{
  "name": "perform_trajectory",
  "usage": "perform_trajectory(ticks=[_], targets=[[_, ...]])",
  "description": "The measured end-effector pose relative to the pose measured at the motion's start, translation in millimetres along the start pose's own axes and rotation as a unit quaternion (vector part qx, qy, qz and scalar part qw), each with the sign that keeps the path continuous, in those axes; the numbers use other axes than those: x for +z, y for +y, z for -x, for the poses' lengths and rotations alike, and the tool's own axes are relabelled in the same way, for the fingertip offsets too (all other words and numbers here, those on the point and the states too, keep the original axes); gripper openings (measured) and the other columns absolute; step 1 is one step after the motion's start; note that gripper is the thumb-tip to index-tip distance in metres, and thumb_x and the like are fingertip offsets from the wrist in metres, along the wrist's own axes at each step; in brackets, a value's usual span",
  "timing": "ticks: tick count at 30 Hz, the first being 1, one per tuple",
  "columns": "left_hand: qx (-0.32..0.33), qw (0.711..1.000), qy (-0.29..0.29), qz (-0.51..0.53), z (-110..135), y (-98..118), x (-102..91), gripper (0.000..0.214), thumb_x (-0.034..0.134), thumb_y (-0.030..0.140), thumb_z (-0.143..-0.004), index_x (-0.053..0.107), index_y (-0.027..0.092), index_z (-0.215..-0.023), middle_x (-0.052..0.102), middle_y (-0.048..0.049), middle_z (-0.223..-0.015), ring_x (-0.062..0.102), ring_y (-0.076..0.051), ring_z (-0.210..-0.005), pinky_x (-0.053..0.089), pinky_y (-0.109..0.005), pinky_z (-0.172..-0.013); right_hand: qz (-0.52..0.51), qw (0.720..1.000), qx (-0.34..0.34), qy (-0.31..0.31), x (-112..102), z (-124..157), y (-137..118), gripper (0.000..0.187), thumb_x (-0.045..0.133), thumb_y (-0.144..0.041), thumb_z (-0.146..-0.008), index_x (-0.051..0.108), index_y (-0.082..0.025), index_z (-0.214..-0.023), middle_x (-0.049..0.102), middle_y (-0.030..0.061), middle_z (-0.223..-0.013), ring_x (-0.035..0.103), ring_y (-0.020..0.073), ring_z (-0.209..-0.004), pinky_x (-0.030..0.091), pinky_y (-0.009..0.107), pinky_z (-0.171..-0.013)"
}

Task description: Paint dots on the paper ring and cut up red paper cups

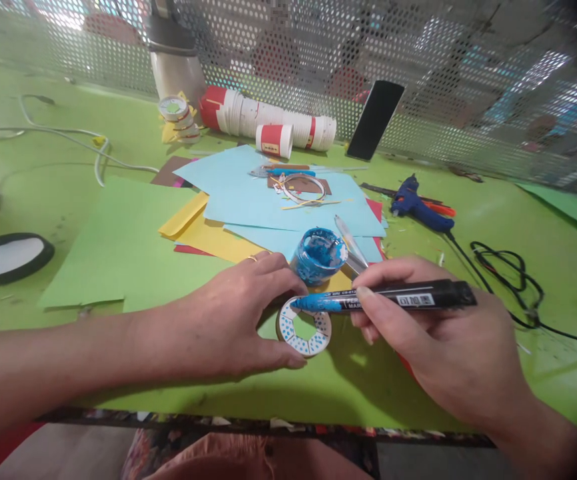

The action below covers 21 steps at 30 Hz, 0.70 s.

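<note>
A small white ring (318,339) with blue dots and dark dividing lines stands on the green tabletop, its middle green. My left hand (241,313) steadies it, thumb at its near edge and fingers at its far left side. In my right hand (433,333) is a black permanent marker (383,299), held almost level. Blue paint coats the marker's front end, and its tip is at the ring's upper left; I cannot tell whether it touches. Just beyond the ring sits a jar (320,257) smeared with blue paint. A craft knife (351,240) lies beside the jar.
Light blue paper sheets (238,193) overlap yellow and green ones in the middle. A blue glue gun (421,205) with a black cord lies right. Stacked paper cups (278,117), a phone (376,120) and a decorated cup (181,120) line the mesh screen. White cable (63,132) runs left.
</note>
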<state>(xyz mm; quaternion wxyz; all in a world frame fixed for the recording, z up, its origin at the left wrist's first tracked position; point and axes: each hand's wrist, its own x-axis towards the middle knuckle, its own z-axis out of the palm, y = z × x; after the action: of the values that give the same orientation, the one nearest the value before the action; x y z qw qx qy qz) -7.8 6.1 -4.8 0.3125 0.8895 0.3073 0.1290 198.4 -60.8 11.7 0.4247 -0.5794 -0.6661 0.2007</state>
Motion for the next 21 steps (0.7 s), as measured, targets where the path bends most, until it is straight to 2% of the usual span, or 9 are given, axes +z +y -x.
perform_trajectory(ticks=[10,15,21], targets=[[-0.008,1.0,-0.005,-0.001,-1.3,0.3,0.0,0.047,0.08,0.036,-0.071,0.065,0.016,-0.111,0.06,-0.0078,-0.104,0.058,-0.025,-0.097,0.049,-0.039,-0.085,0.009,1.0,-0.006,-0.002,-0.4,0.9,0.7,0.006,0.069,-0.024,-0.083,0.068,-0.028,-0.079,0.071,-0.0075,-0.069,0.062,0.0093,-0.049,0.054,0.023,-0.063],[-0.002,1.0,0.0,-0.003,-0.3,0.5,0.2,0.047,0.08,0.036,-0.071,0.065,0.019,-0.111,0.06,-0.0067,-0.105,0.058,-0.024,-0.098,0.049,-0.038,-0.086,0.009,1.0,-0.005,0.002,-1.1,1.7,1.0,0.006,0.069,-0.024,-0.084,0.068,-0.028,-0.08,0.071,-0.0067,-0.066,0.061,0.0098,-0.048,0.053,0.024,-0.058],[-0.002,1.0,-0.001,-0.008,-1.1,0.7,-0.5,0.047,0.081,0.036,-0.07,0.065,0.02,-0.111,0.061,-0.0064,-0.105,0.058,-0.024,-0.098,0.05,-0.037,-0.085,0.021,1.0,-0.005,-0.012,-0.9,-1.8,-0.2,0.006,0.069,-0.024,-0.084,0.067,-0.027,-0.079,0.073,-0.0051,-0.07,0.064,0.012,-0.052,0.055,0.027,-0.062]])
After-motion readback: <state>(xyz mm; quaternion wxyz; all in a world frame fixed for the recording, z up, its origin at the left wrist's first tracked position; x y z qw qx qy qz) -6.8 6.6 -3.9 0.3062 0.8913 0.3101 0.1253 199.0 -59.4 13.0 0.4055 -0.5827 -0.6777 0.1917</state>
